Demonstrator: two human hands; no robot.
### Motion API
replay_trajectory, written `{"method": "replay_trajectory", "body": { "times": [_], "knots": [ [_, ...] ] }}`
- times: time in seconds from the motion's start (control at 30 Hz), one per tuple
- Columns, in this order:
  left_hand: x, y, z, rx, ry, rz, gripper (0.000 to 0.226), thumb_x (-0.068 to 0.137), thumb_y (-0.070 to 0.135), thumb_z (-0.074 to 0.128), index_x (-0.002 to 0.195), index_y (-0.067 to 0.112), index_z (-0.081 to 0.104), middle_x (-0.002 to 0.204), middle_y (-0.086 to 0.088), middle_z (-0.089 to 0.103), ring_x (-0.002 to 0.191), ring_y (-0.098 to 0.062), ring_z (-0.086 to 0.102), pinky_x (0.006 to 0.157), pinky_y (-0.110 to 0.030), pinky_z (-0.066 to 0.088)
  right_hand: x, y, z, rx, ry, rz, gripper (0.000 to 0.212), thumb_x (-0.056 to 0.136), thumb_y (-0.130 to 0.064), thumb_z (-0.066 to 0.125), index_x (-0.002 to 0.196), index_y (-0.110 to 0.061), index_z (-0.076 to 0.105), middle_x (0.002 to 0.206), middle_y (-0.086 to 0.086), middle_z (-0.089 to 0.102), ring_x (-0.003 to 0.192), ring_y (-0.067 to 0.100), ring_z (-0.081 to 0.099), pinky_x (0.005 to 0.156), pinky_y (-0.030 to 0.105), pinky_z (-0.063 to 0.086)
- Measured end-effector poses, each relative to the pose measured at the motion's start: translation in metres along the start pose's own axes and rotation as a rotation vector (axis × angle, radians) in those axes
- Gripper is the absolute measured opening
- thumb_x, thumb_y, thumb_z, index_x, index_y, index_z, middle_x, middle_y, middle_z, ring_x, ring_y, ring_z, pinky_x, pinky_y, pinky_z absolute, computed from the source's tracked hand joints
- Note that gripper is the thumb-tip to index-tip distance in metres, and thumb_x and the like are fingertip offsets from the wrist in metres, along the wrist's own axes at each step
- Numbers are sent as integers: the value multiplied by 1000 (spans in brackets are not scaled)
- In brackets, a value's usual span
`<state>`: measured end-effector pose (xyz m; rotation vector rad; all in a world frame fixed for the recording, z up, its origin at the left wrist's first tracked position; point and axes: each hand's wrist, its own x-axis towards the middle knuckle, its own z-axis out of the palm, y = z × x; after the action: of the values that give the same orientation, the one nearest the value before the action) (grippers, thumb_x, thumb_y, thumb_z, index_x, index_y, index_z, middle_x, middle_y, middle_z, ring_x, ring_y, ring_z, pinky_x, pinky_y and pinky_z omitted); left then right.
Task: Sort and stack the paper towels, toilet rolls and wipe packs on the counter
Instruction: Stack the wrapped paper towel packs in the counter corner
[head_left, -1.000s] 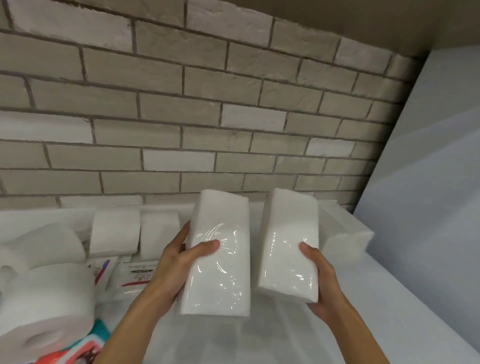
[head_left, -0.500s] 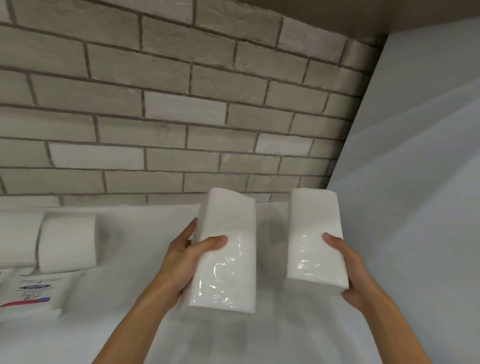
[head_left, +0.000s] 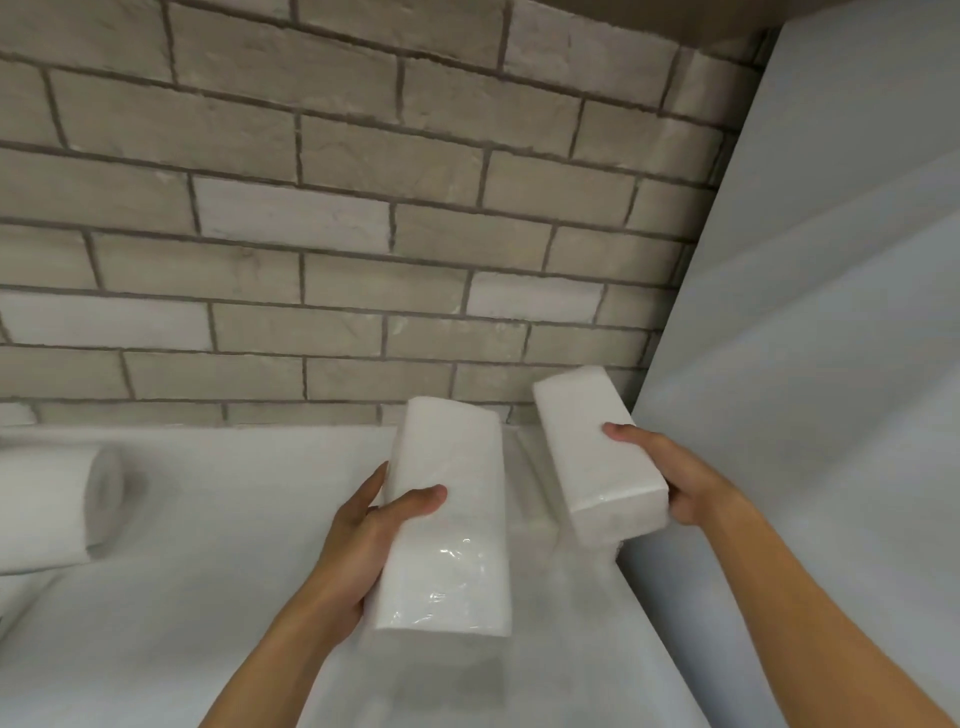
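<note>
- The left grip (head_left: 363, 545) curls round the left pack (head_left: 447, 514), thumb across the top face and fingers round the left edge.
- The left pack is held over the bench (head_left: 208, 623), its long axis running 12 to 6.
- The right grip (head_left: 675, 478) clasps the right pack (head_left: 597, 452) near its near end, thumb on top.
- The right pack sits at 2 o'clock of the left pack and runs 11 to 5, beside the panel (head_left: 831, 364).
- A roll (head_left: 52, 499) lies at 9 o'clock.

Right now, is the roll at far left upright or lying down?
Lying down: the roll rests lengthwise on the counter, its round end facing right.
</note>
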<state>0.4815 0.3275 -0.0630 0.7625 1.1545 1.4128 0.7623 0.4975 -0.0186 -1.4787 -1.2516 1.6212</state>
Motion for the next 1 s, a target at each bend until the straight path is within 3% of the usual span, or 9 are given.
{"method": "replay_trajectory", "body": {
  "times": [0.13, 0.3, 0.7, 1.0],
  "knots": [
    [16, -2, 8, 7, 10, 4, 63, 60, 33, 82, 120, 34, 64, 105, -4, 75, 93, -30, 73, 87, -51, 56, 36, -6, -5, -67, -24, 28, 66, 63, -43, 85, 118, -10, 67, 108, 14, 73, 101, 34, 69, 96, 51, 51],
    [36, -7, 9, 10, 22, -15, 63, 61, 35, 82, 121, 32, 64, 107, -5, 75, 94, -30, 73, 87, -52, 56, 67, -7, -10, -36, -21, 68, 77, 55, -44, 90, 119, -10, 67, 113, 17, 71, 106, 37, 67, 100, 56, 46],
    [51, -23, 21, 19, -12, -56, 66, 62, 35, 81, 124, 29, 62, 109, -7, 74, 97, -31, 72, 89, -53, 55, 88, 1, -18, 39, -31, 79, 57, 71, -41, 79, 117, -9, 67, 108, 19, 72, 103, 37, 68, 98, 52, 48],
    [56, -31, 23, 25, -12, -76, 86, 58, 38, 86, 136, 29, 50, 112, -5, 73, 98, -29, 72, 90, -53, 55, 84, 5, -22, -74, 51, 132, 63, 71, -59, 72, 116, -15, 65, 103, 16, 74, 98, 34, 69, 90, 55, 52]
  ]
}}
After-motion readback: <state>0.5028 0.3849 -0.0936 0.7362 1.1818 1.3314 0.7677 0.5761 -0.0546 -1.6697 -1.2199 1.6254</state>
